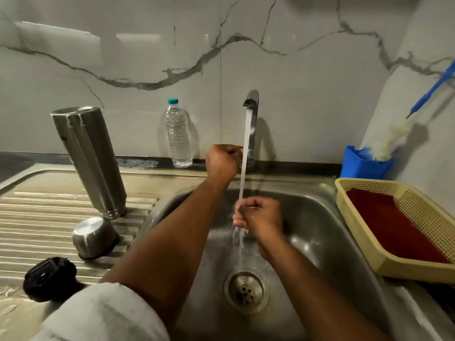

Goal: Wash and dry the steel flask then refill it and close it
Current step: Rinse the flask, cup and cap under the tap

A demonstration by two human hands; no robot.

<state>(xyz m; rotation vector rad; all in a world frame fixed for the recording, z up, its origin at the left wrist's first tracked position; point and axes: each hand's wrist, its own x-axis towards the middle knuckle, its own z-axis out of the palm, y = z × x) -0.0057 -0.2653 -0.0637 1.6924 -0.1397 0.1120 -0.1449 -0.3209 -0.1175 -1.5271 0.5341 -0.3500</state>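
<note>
The steel flask (pixel 88 161) stands upside down, mouth on the ribbed draining board (pixel 37 212), leaning slightly. Its steel cup lid (pixel 94 237) lies inverted in front of it, and the black stopper (pixel 49 279) rests nearer the front left. My left hand (pixel 222 161) is closed around the tap handle at the base of the tap (pixel 251 102). Water runs from the spout onto my right hand (pixel 258 215), which is loosely curled under the stream over the sink (pixel 320 230) and holds nothing that I can see.
A clear plastic water bottle (pixel 177 134) with a teal cap stands by the wall. A yellow basket (pixel 403 230) with a red cloth sits right of the sink. A blue holder (pixel 364 166) with a bottle brush (pixel 398 136) is behind it. The drain (pixel 246 291) lies below my hands.
</note>
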